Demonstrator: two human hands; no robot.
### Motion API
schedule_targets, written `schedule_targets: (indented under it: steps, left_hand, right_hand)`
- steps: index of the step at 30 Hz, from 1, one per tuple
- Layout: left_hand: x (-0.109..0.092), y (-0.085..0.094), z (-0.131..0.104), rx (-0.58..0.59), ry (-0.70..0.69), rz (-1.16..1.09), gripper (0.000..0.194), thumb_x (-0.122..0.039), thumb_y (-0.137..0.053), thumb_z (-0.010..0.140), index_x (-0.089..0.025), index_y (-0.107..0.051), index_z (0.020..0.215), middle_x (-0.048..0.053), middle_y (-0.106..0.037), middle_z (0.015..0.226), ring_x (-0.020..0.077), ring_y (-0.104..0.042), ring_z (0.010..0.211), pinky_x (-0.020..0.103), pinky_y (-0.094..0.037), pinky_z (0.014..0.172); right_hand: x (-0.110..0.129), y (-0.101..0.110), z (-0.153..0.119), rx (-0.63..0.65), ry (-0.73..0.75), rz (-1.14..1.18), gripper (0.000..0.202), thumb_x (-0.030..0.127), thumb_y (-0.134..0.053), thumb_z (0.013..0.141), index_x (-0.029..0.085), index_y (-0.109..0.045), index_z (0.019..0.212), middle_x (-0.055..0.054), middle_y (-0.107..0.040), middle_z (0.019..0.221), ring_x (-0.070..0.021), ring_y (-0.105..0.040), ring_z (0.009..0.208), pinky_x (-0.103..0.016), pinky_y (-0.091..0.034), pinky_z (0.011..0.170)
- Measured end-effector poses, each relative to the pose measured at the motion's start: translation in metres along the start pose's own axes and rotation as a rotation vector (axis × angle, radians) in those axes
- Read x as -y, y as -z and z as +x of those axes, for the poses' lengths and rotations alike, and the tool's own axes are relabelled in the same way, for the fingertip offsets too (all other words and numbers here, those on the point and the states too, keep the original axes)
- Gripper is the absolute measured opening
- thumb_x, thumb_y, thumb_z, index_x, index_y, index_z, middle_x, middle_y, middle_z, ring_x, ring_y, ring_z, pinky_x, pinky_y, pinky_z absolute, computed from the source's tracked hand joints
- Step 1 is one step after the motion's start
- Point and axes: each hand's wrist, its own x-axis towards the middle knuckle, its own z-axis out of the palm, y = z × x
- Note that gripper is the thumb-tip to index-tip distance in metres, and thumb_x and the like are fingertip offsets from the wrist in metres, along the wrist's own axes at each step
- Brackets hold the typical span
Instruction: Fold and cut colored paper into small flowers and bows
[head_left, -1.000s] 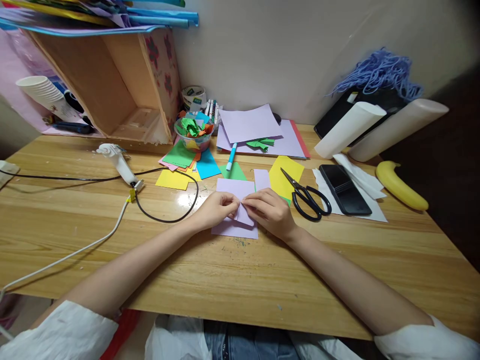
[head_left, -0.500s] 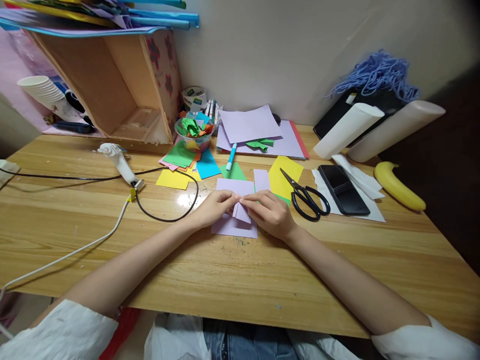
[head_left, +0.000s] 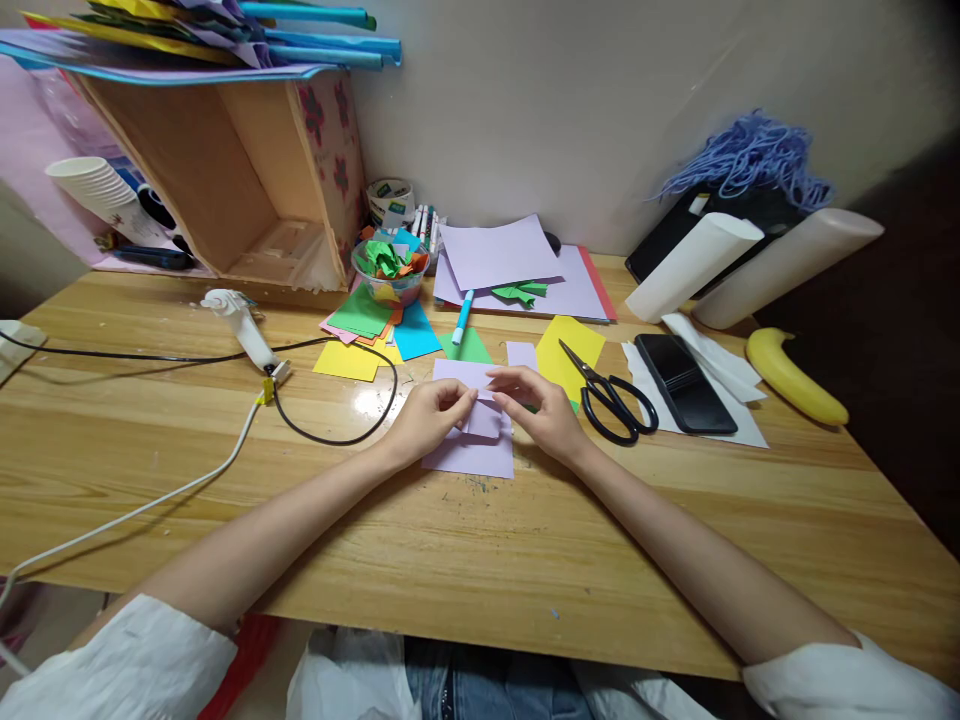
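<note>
In the head view, the clear bowl (head_left: 397, 291) is sitting near the wall (head_left: 525, 120) and holding crumpled green, orange and blue paper scraps (head_left: 386, 262). Left of the bowl, an open-fronted box (head_left: 341, 190) is standing with clear strips lying inside, its top carrying yellow and purple sheets and blue rolls (head_left: 322, 50). Farther left of the bowl, a stack of paper cups (head_left: 97, 190) is leaning over. Behind the bowl, a tape roll (head_left: 390, 200) is resting, with markers (head_left: 427, 228) standing just to its right.

Nearer the wearer than the bowl and to its right, the left hand (head_left: 431, 415) is pinching the folded purple paper (head_left: 484, 422) between thumb and forefinger, above a flat purple sheet (head_left: 469, 462). The right hand (head_left: 546, 415) is hovering at the folded paper's right side, thumb and fingers parted; whether it is touching is unclear.

The wooden desk (head_left: 420, 570) is also carrying, right of the bowl, a blue marker (head_left: 463, 320), black-handled scissors (head_left: 611, 400), a phone (head_left: 684, 385) and a banana (head_left: 795, 378). Far right of the bowl, blue yarn (head_left: 750, 160) is lying heaped behind two pale cylinders (head_left: 694, 265).
</note>
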Motion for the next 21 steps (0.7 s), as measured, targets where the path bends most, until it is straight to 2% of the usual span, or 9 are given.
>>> schedule_targets:
  steps: [3,8,14,18,21]
  left_hand:
    - [-0.0038,-0.0019,-0.004,-0.017,-0.052,0.118,0.032,-0.037,-0.042,0.085,-0.015,-0.052,0.063,-0.002,-0.051,0.057,0.0092,-0.045,0.054,0.021,-0.034,0.055]
    - [-0.0076,-0.0032,-0.0078,-0.006,-0.136,0.316,0.028,-0.033,-0.04,0.086,-0.015,-0.056,0.07,-0.001,-0.056,0.063,0.0097,-0.046,0.057,0.021,-0.033,0.057]
    - [-0.0055,-0.0039,-0.0076,-0.005,-0.163,0.354,0.028,-0.032,-0.039,0.087,-0.016,-0.055,0.071,0.0,-0.055,0.063,0.0098,-0.046,0.056,0.021,-0.033,0.056]
    - [-0.0039,-0.0043,-0.0068,-0.012,-0.143,0.364,0.028,-0.032,-0.039,0.087,-0.016,-0.055,0.07,0.0,-0.055,0.062,0.0101,-0.045,0.056,0.022,-0.032,0.055]
    - [-0.0033,-0.004,-0.006,-0.037,-0.124,0.37,0.029,-0.032,-0.038,0.087,-0.016,-0.055,0.07,0.0,-0.054,0.062,0.0105,-0.044,0.056,0.022,-0.031,0.055]
  right_hand:
    - [-0.0033,0.0013,0.0038,0.106,-0.115,0.09,0.02,0.035,-0.057,0.079,0.018,-0.063,0.085,-0.003,-0.065,0.081,-0.0149,-0.061,0.075,-0.028,-0.05,0.067]
    - [-0.0032,0.0038,0.0059,0.119,-0.136,0.134,0.021,0.037,-0.062,0.075,0.016,-0.06,0.072,0.0,-0.06,0.07,-0.0122,-0.056,0.065,-0.025,-0.046,0.059]
    - [-0.0042,0.0029,0.0054,0.105,-0.156,0.157,0.02,0.034,-0.065,0.072,0.015,-0.06,0.069,0.0,-0.061,0.067,-0.0115,-0.055,0.062,-0.024,-0.045,0.057]
    - [-0.0063,0.0017,0.005,0.085,-0.199,0.176,0.019,0.034,-0.067,0.069,0.015,-0.062,0.067,-0.001,-0.063,0.064,-0.0117,-0.056,0.058,-0.024,-0.046,0.054]
    - [-0.006,0.0022,0.0055,0.076,-0.208,0.171,0.016,0.032,-0.066,0.07,0.016,-0.066,0.07,-0.002,-0.067,0.067,-0.0128,-0.06,0.06,-0.025,-0.048,0.056]
